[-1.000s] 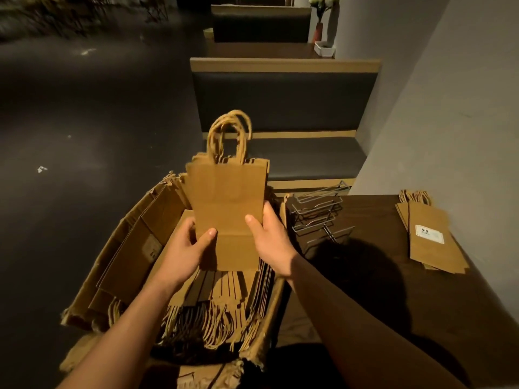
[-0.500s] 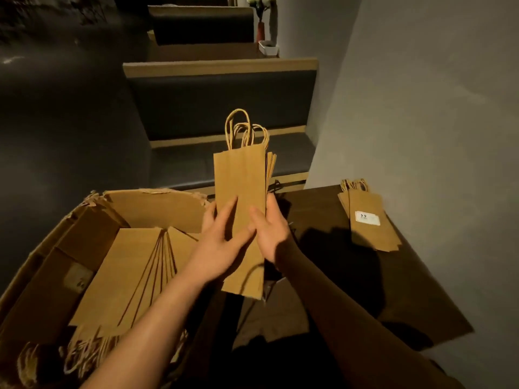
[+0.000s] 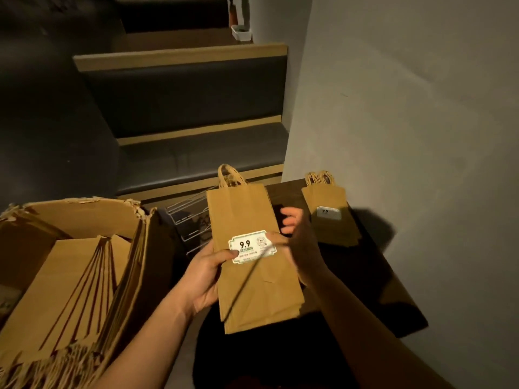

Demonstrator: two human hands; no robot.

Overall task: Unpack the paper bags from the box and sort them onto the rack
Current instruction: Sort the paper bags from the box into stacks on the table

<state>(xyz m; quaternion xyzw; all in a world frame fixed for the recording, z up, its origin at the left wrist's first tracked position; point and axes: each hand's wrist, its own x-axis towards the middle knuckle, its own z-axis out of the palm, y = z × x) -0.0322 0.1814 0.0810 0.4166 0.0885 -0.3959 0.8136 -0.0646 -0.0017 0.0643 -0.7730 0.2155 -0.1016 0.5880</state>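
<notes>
A small stack of flat brown paper bags (image 3: 252, 287) with a white "9.9" label faces me above the dark table (image 3: 393, 299). My left hand (image 3: 205, 276) grips its left edge, thumb on the label. My right hand (image 3: 297, 242) holds the right edge with the thumb on the front and the fingers behind. The torn cardboard box (image 3: 84, 209) at the left holds several more flat bags (image 3: 70, 293). The wire rack (image 3: 191, 220) lies on the table behind the held stack, partly hidden by it.
Another stack of labelled bags (image 3: 328, 217) lies on the table's far right, near the grey wall (image 3: 407, 122). A dark upholstered bench (image 3: 196, 155) stands beyond the table. Dark floor stretches to the left.
The stack has moved right, out of the box and over the table, and has been turned so its labelled side faces me. The view has swung right.
</notes>
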